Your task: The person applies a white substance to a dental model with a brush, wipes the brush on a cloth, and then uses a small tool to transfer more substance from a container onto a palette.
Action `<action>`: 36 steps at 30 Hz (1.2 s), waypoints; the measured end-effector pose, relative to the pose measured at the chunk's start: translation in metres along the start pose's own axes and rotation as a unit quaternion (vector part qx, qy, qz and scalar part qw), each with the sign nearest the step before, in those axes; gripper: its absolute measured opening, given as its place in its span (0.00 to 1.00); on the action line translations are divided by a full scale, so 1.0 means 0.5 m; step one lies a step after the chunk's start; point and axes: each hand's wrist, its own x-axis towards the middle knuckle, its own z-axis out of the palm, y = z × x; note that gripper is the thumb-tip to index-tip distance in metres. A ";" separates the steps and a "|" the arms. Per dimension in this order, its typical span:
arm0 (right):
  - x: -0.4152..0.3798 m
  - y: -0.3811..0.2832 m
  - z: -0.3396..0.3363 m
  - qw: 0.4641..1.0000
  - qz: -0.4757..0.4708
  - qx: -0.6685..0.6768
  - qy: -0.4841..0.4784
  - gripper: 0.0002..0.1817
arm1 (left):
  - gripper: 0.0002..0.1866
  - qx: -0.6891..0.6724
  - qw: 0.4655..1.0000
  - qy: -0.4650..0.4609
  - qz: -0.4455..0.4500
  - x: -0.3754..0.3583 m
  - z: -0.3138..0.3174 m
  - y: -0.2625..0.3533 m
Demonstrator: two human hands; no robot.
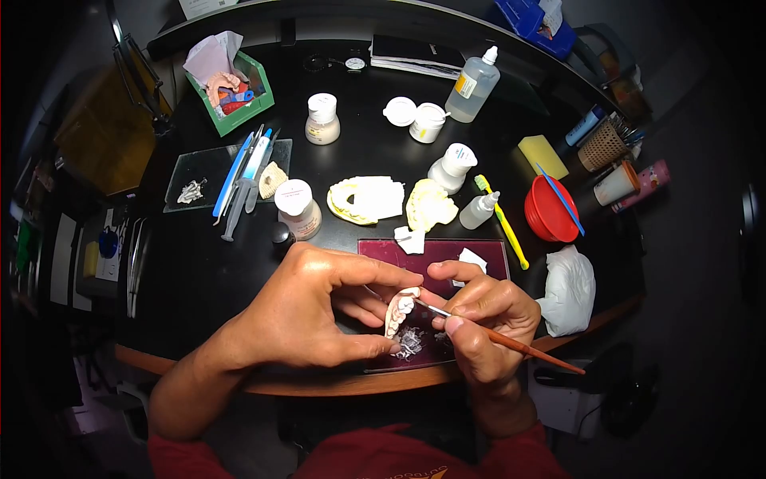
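Note:
Between its thumb and fingers, my left hand (pixel 319 307) holds a curved dental model (pixel 394 313) with white teeth on a pinkish base. My right hand (pixel 493 319) grips a thin brush (pixel 511 343) with a reddish-brown handle. The brush's tip is at the upper part of the model; whether it touches is too small to tell. Under both hands lies a dark red glass plate (pixel 495 254), with a pile of pale shavings (pixel 408 343) below the model. White folded paper (pixel 472 263) rests on the plate behind my right hand.
Yellowish-white casts (pixel 365 199) and a white-capped jar (pixel 297 209) stand beyond my hands. To the right are a dropper bottle (pixel 479 210), yellow toothbrush (pixel 503 223), red bowl (pixel 550 209) and crumpled white tissue (pixel 569 291). Tools (pixel 247 176) lie on a glass slab at left.

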 end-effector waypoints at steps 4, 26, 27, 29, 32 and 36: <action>0.003 -0.002 0.003 1.000 0.004 -0.001 -0.004 0.09 | 0.31 0.016 1.000 0.002 0.007 0.001 0.000 0.000; 0.002 0.003 0.004 0.993 -0.084 -0.083 -0.015 0.08 | 0.34 -0.008 0.999 -0.007 -0.031 -0.002 -0.002 -0.001; 0.000 0.005 0.004 0.989 -0.100 -0.104 -0.024 0.09 | 0.34 -0.020 0.999 -0.006 -0.040 -0.002 -0.001 -0.001; 0.002 0.001 0.006 0.983 -0.115 -0.137 -0.036 0.10 | 0.34 -0.011 1.000 -0.007 -0.028 -0.002 -0.001 -0.003; 0.004 -0.001 0.009 0.976 -0.131 -0.168 -0.049 0.11 | 0.34 -0.006 1.000 -0.004 -0.020 -0.002 -0.001 -0.004; 0.004 -0.002 0.011 0.971 -0.141 -0.184 -0.051 0.12 | 0.33 0.001 1.000 -0.003 -0.012 -0.002 -0.002 -0.004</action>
